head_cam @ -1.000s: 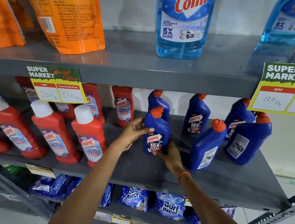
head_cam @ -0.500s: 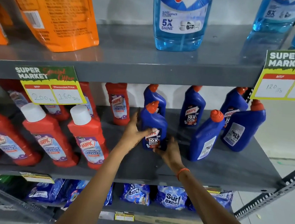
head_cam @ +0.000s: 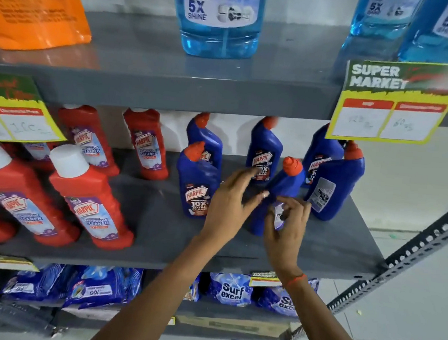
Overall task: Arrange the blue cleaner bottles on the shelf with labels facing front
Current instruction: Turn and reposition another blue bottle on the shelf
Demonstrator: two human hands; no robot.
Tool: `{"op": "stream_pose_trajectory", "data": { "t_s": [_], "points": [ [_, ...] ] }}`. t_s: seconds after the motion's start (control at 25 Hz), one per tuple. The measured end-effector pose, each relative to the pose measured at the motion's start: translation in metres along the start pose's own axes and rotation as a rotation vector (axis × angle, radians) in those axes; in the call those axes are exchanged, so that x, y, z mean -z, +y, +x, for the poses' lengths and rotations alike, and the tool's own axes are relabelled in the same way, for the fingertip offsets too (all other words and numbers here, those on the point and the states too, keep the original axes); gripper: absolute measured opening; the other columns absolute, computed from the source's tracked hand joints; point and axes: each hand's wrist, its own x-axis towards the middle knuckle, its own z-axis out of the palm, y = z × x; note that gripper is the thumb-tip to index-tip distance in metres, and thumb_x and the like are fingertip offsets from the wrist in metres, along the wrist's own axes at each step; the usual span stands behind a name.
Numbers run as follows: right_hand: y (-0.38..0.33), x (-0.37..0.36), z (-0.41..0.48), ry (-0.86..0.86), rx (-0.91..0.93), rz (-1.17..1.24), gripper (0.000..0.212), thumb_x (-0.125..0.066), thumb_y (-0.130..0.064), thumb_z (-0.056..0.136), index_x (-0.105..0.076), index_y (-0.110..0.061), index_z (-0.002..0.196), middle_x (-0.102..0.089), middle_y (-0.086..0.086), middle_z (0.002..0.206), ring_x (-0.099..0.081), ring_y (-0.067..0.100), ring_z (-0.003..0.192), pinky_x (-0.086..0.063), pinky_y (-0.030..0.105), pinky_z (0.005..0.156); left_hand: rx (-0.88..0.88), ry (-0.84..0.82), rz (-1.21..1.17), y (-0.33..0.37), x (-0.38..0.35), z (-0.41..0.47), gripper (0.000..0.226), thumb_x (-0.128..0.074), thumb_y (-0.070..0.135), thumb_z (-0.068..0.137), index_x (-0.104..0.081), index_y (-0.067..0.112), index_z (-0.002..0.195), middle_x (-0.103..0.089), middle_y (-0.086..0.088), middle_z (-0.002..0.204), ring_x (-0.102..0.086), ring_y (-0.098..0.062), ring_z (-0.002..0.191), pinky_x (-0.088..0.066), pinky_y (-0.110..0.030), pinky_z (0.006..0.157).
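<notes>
Lower centre of the frame: two bare forearms reach up to the grey metal middle shelf. The right hand has its fingers curled around the lower body of a dark blue plastic cleaner bottle with an orange cap, covering much of its white back label. The left hand lies beside the bottle's left flank, fingers spread; whether they press on it cannot be told. The bottle stands tilted at centre frame, just right of a blue bottle whose front label already faces out. Further right, a second blue bottle showing its back label stands close by. Behind, toward the wall, is a row of three blue bottles.

Likely risk: turning the gripped bottle in this tight space could knock a neighbour over, since the bottles stand closely spaced.
</notes>
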Motion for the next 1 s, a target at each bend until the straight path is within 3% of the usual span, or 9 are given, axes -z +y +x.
{"op": "stream_pose_trajectory", "data": {
  "t_s": [0.08, 0.16, 0.2, 0.28, 0.36, 0.52, 0.68, 0.84, 1.0],
  "points": [
    [0.034, 0.010, 0.001, -0.034, -0.133, -0.022, 0.047, -0.063, -0.029, 0.072, -0.049, -0.006, 0.111, -0.052, 0.020, 0.109, -0.039, 0.011, 0.107, -0.042, 0.032, 0.095, 0.147, -0.153, -0.013, -0.003, -0.022, 0.006, 0.056, -0.068, 0.042, 0.076, -0.051, 0.018, 0.124, -0.067, -0.011, 0.115, -0.064, -0.026, 0.103, -0.053, -0.042, 0.086],
    [0.064, 0.021, 0.000, -0.208, -0.268, -0.016, 0.083, -0.074, -0.048, 0.061, -0.043, -0.006, 0.125, -0.046, 0.013, 0.121, -0.041, 0.014, 0.116, -0.040, 0.029, 0.104, 0.239, -0.202, 0.015, 0.000, -0.039, 0.010, 0.061, -0.074, 0.038, 0.072, -0.052, 0.016, 0.124, -0.068, -0.013, 0.114, -0.064, -0.031, 0.102, -0.053, -0.040, 0.084],
    [0.073, 0.023, 0.001, -0.312, -0.321, -0.015, 0.095, -0.077, -0.053, 0.055, -0.039, -0.009, 0.131, -0.043, 0.009, 0.125, -0.042, 0.018, 0.119, -0.042, 0.035, 0.105, 0.268, -0.186, 0.033, 0.002, -0.045, 0.013, 0.059, -0.077, 0.036, 0.070, -0.055, 0.013, 0.120, -0.069, -0.013, 0.112, -0.064, -0.031, 0.100, -0.052, -0.037, 0.081],
    [0.079, 0.021, 0.004, -0.472, -0.380, -0.048, 0.109, -0.083, -0.051, 0.051, -0.030, -0.012, 0.139, -0.040, 0.009, 0.130, -0.041, 0.024, 0.124, -0.040, 0.043, 0.108, 0.319, -0.097, 0.054, 0.007, -0.051, 0.018, 0.051, -0.080, 0.035, 0.067, -0.061, 0.009, 0.107, -0.071, -0.014, 0.101, -0.065, -0.031, 0.091, -0.049, -0.035, 0.074],
    [0.079, 0.016, 0.009, -0.553, -0.394, -0.072, 0.116, -0.086, -0.041, 0.054, -0.020, -0.009, 0.144, -0.036, 0.012, 0.137, -0.033, 0.025, 0.131, -0.030, 0.037, 0.113, 0.371, -0.011, 0.053, 0.011, -0.054, 0.020, 0.045, -0.081, 0.034, 0.065, -0.063, 0.008, 0.097, -0.071, -0.014, 0.094, -0.064, -0.030, 0.084, -0.048, -0.035, 0.070],
    [0.090, 0.018, 0.020, -0.626, -0.409, 0.021, 0.111, -0.087, -0.039, 0.054, -0.025, -0.014, 0.142, -0.040, 0.008, 0.135, -0.038, 0.022, 0.129, -0.034, 0.037, 0.109, 0.409, 0.063, 0.031, 0.019, -0.060, 0.021, 0.043, -0.081, 0.039, 0.061, -0.062, 0.009, 0.085, -0.067, -0.011, 0.083, -0.063, -0.028, 0.076, -0.049, -0.037, 0.068],
    [0.106, 0.028, 0.037, -0.758, -0.536, 0.320, 0.076, -0.087, -0.029, 0.057, -0.048, -0.024, 0.122, -0.064, 0.001, 0.119, -0.062, 0.019, 0.106, -0.054, 0.033, 0.089, 0.503, 0.061, -0.155, 0.017, -0.051, 0.028, 0.040, -0.081, 0.043, 0.058, -0.063, 0.016, 0.082, -0.071, -0.005, 0.086, -0.067, -0.022, 0.079, -0.056, -0.042, 0.073],
    [0.104, 0.035, 0.060, -0.910, -0.653, 0.629, 0.059, -0.080, -0.008, 0.067, -0.053, -0.014, 0.120, -0.067, 0.015, 0.115, -0.067, 0.024, 0.096, -0.059, 0.029, 0.071, 0.527, -0.007, -0.457, 0.025, -0.040, 0.038, 0.029, -0.078, 0.015, 0.071, -0.066, 0.012, 0.096, -0.073, -0.007, 0.095, -0.070, -0.016, 0.087, -0.055, -0.034, 0.077],
    [0.103, 0.030, 0.053, -0.780, -0.686, 0.676, 0.058, -0.076, -0.005, 0.072, -0.049, -0.015, 0.123, -0.065, 0.017, 0.118, -0.066, 0.032, 0.104, -0.060, 0.037, 0.078, 0.529, 0.008, -0.597, 0.032, -0.056, 0.038, 0.037, -0.064, 0.011, 0.084, -0.055, 0.016, 0.119, -0.068, 0.004, 0.106, -0.067, -0.003, 0.093, -0.052, -0.019, 0.078]
  ]
}}
